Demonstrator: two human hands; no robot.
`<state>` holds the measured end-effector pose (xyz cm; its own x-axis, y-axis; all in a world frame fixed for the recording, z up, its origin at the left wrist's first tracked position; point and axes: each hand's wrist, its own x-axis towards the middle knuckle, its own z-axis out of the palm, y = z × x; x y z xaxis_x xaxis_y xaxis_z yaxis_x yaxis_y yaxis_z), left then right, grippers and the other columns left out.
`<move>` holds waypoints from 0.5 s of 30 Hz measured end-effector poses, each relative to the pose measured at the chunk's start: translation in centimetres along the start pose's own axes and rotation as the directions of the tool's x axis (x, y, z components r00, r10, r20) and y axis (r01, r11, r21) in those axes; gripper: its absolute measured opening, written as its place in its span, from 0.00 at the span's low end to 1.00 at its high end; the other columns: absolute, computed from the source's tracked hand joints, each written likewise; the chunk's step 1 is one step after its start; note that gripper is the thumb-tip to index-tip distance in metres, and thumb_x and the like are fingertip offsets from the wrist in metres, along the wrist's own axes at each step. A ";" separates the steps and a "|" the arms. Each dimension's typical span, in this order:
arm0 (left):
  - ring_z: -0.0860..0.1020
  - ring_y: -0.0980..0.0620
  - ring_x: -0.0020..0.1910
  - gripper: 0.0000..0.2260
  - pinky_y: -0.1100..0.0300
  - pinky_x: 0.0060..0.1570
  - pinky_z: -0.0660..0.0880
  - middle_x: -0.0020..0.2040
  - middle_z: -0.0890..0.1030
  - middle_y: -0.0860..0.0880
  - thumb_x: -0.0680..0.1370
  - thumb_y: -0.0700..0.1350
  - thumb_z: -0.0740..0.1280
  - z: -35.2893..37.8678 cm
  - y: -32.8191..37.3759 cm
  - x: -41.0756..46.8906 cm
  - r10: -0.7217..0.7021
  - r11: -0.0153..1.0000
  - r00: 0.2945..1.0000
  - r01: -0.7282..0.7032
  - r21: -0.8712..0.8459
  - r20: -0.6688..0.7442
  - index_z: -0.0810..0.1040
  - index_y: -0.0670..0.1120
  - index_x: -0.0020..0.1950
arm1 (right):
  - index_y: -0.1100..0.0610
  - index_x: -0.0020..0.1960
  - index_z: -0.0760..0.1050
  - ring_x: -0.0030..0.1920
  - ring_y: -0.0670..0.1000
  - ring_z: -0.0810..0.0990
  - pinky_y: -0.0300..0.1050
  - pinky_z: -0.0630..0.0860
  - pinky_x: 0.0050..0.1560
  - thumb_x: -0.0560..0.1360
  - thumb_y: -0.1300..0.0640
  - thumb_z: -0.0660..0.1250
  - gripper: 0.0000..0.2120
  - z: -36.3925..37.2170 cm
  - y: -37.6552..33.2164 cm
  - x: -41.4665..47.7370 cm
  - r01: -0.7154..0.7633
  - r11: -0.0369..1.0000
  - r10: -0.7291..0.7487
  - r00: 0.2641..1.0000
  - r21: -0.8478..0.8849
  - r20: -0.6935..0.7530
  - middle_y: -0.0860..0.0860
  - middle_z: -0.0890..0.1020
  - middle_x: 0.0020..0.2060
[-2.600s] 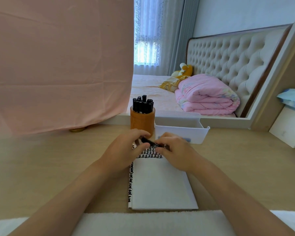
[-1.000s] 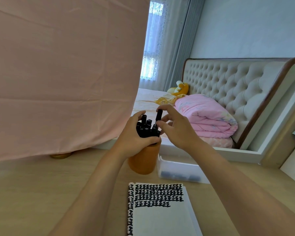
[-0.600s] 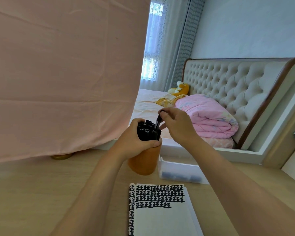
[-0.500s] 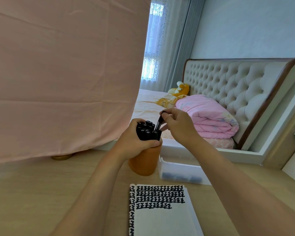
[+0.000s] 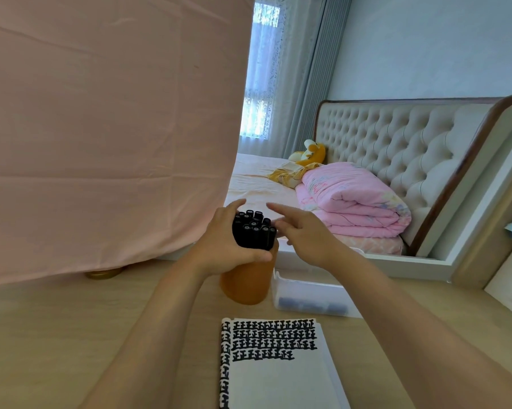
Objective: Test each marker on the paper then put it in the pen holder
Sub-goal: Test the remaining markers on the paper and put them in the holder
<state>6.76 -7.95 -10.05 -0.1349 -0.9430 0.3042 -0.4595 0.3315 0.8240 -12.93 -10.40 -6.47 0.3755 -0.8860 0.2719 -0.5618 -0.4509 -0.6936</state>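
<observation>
- Half a second ago the right hand (image 5: 304,237) pinches one marker by its top and pushes it down among the others. Now it holds nothing: its fingers are straight and spread, just right of the bunch at the centre of the frame.
- That marker now stands level with the rest of the markers (image 5: 253,231), a tight black bunch sticking up out of the orange pen holder (image 5: 248,286). I cannot tell it apart from its neighbours.
- The left hand (image 5: 225,246) stays wrapped round the bunch just above the holder's rim, thumb across the front and fingers behind, as it was a second ago.
- The holder stands on the counter (image 5: 71,335), where it stood before, touching or just beside a clear bin (image 5: 307,299) on its right.
- The paper (image 5: 272,376) lies below centre, with rows of black test marks across its top and down its left edge, the lower part blank.
- Judgement: this marker's turn looks finished. Dark shapes show through the bin wall, too blurred to name. If they are untested markers, the free right hand goes there next.
</observation>
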 end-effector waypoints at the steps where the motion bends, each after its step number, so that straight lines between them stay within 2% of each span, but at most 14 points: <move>1: 0.63 0.55 0.70 0.55 0.52 0.68 0.68 0.70 0.60 0.58 0.55 0.62 0.80 0.0 0.0 -0.1 0.008 1.000 1.000 -0.008 -0.002 -0.004 0.54 0.62 0.76 | 0.48 0.73 0.69 0.51 0.44 0.83 0.37 0.76 0.51 0.83 0.60 0.59 0.20 -0.2 0.3 -0.3 -0.013 1.000 0.013 1.000 0.014 -0.005 0.47 0.83 0.57; 4: 0.68 0.54 0.67 0.52 0.54 0.64 0.72 0.66 0.65 0.59 0.59 0.54 0.83 -0.1 0.0 -0.2 0.023 0.998 1.000 -0.024 -0.052 -0.011 0.56 0.61 0.76 | 0.51 0.65 0.77 0.46 0.47 0.84 0.38 0.76 0.48 0.80 0.60 0.64 0.14 -1.4 1.8 -0.8 -0.074 0.990 0.077 0.997 -0.117 0.025 0.49 0.84 0.53; 6: 0.71 0.53 0.65 0.50 0.55 0.62 0.74 0.62 0.69 0.63 0.61 0.52 0.83 -0.1 0.0 -0.2 0.035 0.996 0.999 -0.035 -0.083 0.001 0.57 0.62 0.75 | 0.51 0.57 0.82 0.43 0.46 0.83 0.39 0.78 0.48 0.78 0.58 0.68 0.10 -2.4 2.6 -1.1 -0.124 0.947 0.172 0.975 -0.297 0.139 0.46 0.85 0.46; 8: 0.72 0.54 0.65 0.49 0.55 0.62 0.74 0.65 0.70 0.61 0.62 0.55 0.80 0.1 -0.1 -0.2 0.045 0.996 0.999 -0.044 -0.074 0.013 0.55 0.62 0.76 | 0.49 0.54 0.84 0.45 0.45 0.83 0.39 0.78 0.51 0.75 0.55 0.71 0.08 -3.2 2.9 -1.3 -0.144 0.873 0.289 0.923 -0.466 0.255 0.43 0.84 0.44; 11: 0.70 0.55 0.67 0.51 0.54 0.65 0.72 0.69 0.69 0.59 0.59 0.59 0.79 0.9 -0.2 -0.2 0.058 0.997 0.998 -0.058 -0.050 -0.005 0.56 0.61 0.76 | 0.45 0.53 0.85 0.49 0.45 0.83 0.40 0.78 0.54 0.73 0.50 0.73 0.09 -3.2 3.0 -1.0 -0.128 0.799 0.381 0.863 -0.588 0.330 0.43 0.85 0.46; 15: 0.73 0.57 0.63 0.45 0.59 0.59 0.73 0.61 0.70 0.68 0.58 0.58 0.80 1.5 -0.5 -0.1 0.061 0.996 0.997 -0.064 -0.060 -0.052 0.60 0.65 0.69 | 0.42 0.49 0.84 0.54 0.49 0.80 0.46 0.80 0.57 0.71 0.46 0.75 0.07 -1.8 3.4 0.0 -0.117 0.757 0.481 0.767 -0.643 0.426 0.44 0.83 0.52</move>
<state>5.72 -8.06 -11.19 -0.1170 -0.9182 0.3785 -0.3961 0.3926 0.8300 -16.18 -12.09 -7.68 0.3316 -0.8501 -0.4091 -0.9433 -0.3065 -0.1275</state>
